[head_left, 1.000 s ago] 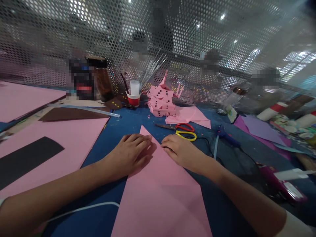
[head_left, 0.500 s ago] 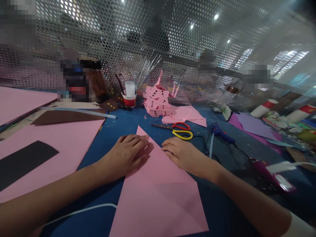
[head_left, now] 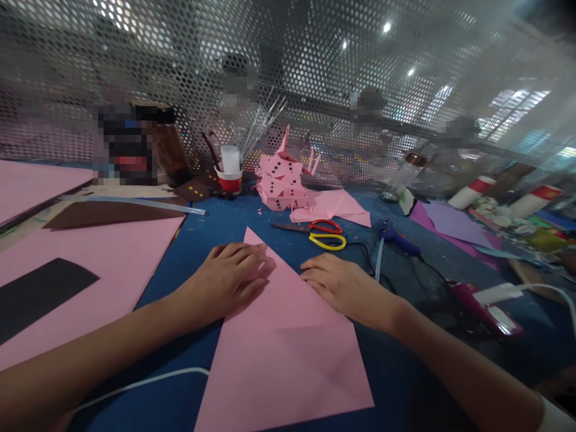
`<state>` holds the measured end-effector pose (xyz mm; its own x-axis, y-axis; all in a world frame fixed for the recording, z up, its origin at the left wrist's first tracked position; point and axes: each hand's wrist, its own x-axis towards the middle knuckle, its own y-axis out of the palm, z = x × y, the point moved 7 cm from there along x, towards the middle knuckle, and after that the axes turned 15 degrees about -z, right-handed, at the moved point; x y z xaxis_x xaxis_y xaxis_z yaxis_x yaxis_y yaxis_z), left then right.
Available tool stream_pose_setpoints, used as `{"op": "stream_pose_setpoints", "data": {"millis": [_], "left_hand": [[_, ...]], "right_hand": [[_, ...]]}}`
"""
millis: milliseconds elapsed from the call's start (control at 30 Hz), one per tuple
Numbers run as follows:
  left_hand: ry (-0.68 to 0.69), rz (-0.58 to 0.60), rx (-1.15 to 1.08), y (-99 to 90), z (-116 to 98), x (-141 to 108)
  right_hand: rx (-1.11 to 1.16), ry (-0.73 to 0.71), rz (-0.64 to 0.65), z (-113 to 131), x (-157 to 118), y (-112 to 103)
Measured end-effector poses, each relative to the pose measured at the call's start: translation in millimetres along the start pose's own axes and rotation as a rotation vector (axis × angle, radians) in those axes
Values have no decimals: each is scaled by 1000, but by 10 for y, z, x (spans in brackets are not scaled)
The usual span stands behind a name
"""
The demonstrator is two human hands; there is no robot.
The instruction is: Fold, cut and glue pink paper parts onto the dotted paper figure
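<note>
A folded sheet of pink paper [head_left: 288, 366] lies in front of me on the blue table, narrowing to a point at its far end. My left hand [head_left: 231, 276] rests open on the paper's left edge near that point, fingers stretched out. On the slanting right edge lies my right hand [head_left: 342, 285], also open, its fingertips touching the fold. Just beyond the right hand are scissors [head_left: 326, 234] with one red and one yellow handle. A blue glue gun [head_left: 400, 240] with a clear glue stick lies further right.
A pink paper model house [head_left: 283, 186] stands behind the scissors, beside pink scraps [head_left: 346, 207]. Left of it is a red-and-white cup [head_left: 229, 180]. Large pink sheets [head_left: 135, 258] with a black piece [head_left: 45, 294] lie left. A magenta power strip [head_left: 486, 309] sits right.
My right hand has slid slightly down and outward along the paper's right edge. The left hand stays at its place on the paper. The whole view has shifted a little.
</note>
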<state>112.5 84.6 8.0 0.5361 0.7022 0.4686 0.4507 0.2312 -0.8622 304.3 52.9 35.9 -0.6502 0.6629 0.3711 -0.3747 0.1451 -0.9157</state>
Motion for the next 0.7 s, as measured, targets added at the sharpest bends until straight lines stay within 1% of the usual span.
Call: {"op": "stream_pose_setpoints", "data": {"millis": [200, 433, 533, 700], "left_hand": [[5, 14, 16, 79, 58, -22], [4, -4, 17, 49, 51, -11], [19, -2, 34, 60, 52, -16], [50, -34, 42, 67, 55, -24]], "right_hand": [[-52, -21, 24, 19, -72, -19], [-65, -16, 20, 3, -157, -33], [-61, -18, 11, 11, -193, -47], [-66, -35, 5, 24, -254, -70]]}}
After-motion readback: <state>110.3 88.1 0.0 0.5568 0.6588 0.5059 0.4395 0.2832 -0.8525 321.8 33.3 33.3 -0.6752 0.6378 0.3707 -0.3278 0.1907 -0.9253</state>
